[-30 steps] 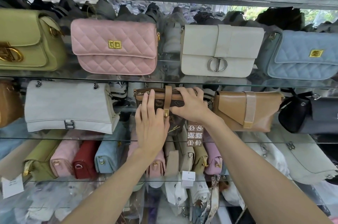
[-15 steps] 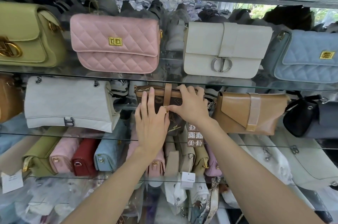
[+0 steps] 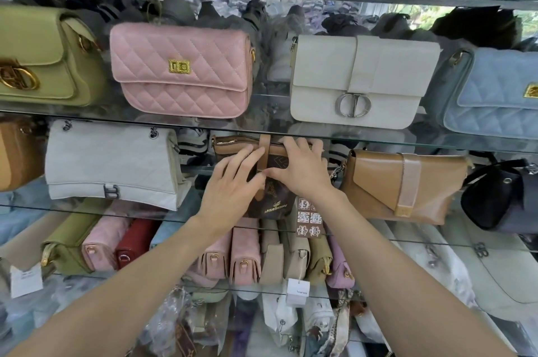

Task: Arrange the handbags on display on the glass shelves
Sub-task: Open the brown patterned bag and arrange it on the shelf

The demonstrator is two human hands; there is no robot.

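Since the earlier frame the hands had barely shifted on the bag; the right thumb had crept toward the strap's clasp. The left hand lay flat on the brown monogram bag, fingers straight and pressing its front. The right hand arched over the top edge, fingers curled there, thumb at the tan strap (whether it pinched the clasp could not be told). The bag stood directly under both hands on the middle glass shelf, long axis running left to right. Just right of the right hand leaned the tan handbag; left of the left hand, the white quilted bag.
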